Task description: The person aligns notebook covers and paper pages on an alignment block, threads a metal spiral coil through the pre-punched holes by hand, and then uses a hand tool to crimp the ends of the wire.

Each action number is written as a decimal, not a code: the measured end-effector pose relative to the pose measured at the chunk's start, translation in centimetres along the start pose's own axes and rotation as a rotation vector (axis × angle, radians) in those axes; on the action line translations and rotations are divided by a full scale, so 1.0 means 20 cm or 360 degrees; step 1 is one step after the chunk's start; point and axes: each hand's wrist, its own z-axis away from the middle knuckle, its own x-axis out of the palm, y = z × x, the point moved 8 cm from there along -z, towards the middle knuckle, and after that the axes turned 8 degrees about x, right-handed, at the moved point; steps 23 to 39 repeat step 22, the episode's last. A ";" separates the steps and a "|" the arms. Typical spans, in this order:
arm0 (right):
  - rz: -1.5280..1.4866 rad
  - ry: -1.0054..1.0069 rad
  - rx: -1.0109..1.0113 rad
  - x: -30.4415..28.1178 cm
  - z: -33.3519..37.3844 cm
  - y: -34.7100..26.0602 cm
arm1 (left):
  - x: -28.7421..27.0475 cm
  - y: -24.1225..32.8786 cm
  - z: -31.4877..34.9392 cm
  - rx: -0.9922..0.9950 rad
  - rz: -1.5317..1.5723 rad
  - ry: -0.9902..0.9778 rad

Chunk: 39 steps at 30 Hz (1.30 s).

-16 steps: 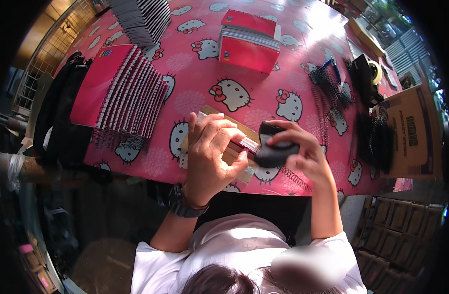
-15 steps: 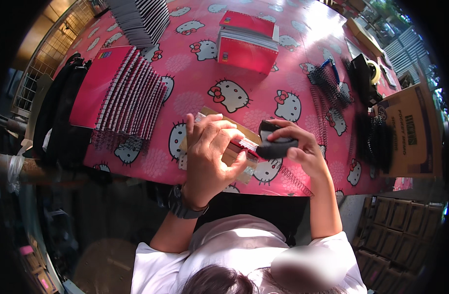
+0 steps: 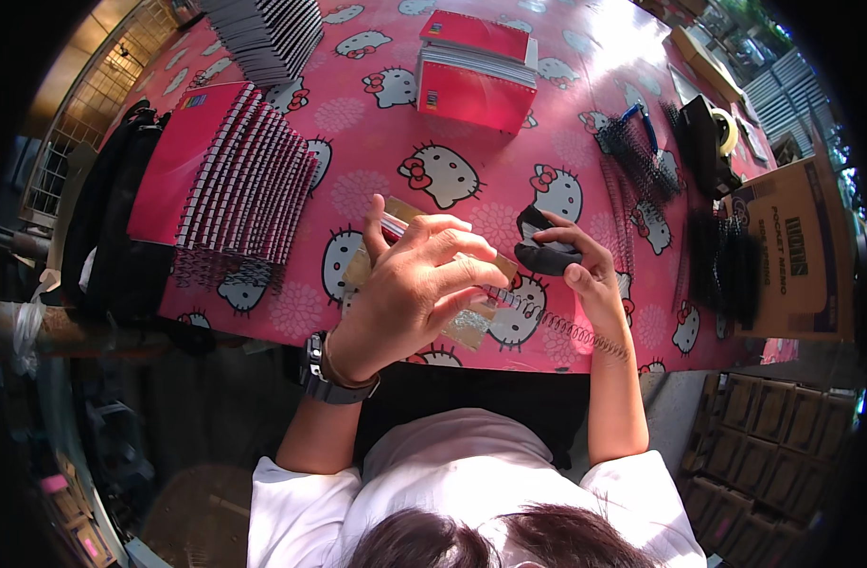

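Observation:
My left hand (image 3: 410, 289), a watch on its wrist, curls over a small notebook (image 3: 393, 225) on a brown board (image 3: 468, 328) near the table's front edge. Most of the notebook is hidden under my fingers. From its right end a dark wire coil (image 3: 568, 328) runs out toward my right forearm. My right hand (image 3: 590, 270) grips a black, soft-looking piece with a pale inner patch (image 3: 545, 251); its exact kind is unclear. This piece is held just above the coil, apart from the notebook.
Pink spiral-bound notebooks (image 3: 192, 156) stand in a row at the left, beside a black bag (image 3: 121, 218). More pink notebooks (image 3: 476, 95) are stacked at the back. On the right lie loose coils (image 3: 637, 156), a tape dispenser (image 3: 713, 142) and a cardboard box (image 3: 791, 251).
My right hand has lifted the black piece up and right, away from the notebook's end. The left fingers have shifted over the notebook, and more of the coil shows.

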 end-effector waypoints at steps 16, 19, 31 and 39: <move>-0.0016 -0.0082 -0.0024 0.04 0.02 -0.01 | 0.01 -0.03 -0.04 0.0107 0.0017 -0.0119; -0.0019 -0.0085 -0.0028 0.04 0.01 -0.01 | 0.00 -0.02 -0.03 0.0134 0.0011 -0.0081; 0.0000 -0.0100 -0.0030 0.06 0.01 -0.02 | 0.00 -0.03 -0.01 0.0131 0.0025 -0.0060; 0.0000 -0.0100 -0.0030 0.06 0.01 -0.02 | 0.00 -0.03 -0.01 0.0131 0.0025 -0.0060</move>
